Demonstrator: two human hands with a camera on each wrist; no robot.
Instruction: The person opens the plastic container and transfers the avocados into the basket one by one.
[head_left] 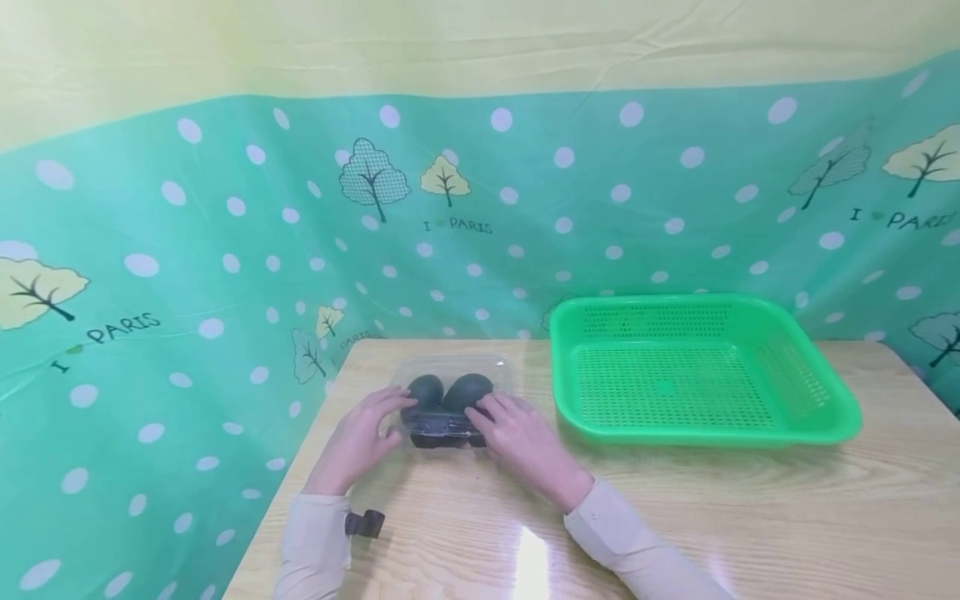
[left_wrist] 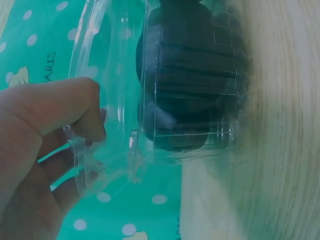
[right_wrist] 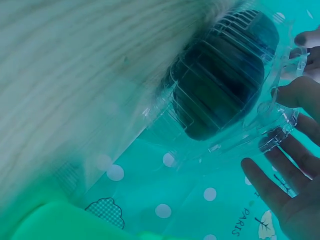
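By the bent left hand (head_left: 356,437), one ribbed, clear plastic box (head_left: 446,426) is pinched at its rim on the wood-grained table (head_left: 465,517). Two smooth dark ovals (head_left: 468,392) are contained, their undersides blurred. The opposite corner is lightly held by the part-open right hand (head_left: 528,446). Rightward, one perforated green basket (head_left: 705,435) is seen.

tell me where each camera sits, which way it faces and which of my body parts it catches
Head: on your head, facing forward and down at the clear container and green basket; left hand, right hand and sleeves show.
Left wrist: on that wrist, close up on the clear container; left hand shows.
Right wrist: on that wrist, a slanted look at the clear container; right hand shows.
Shared: both wrist views show dark contents.
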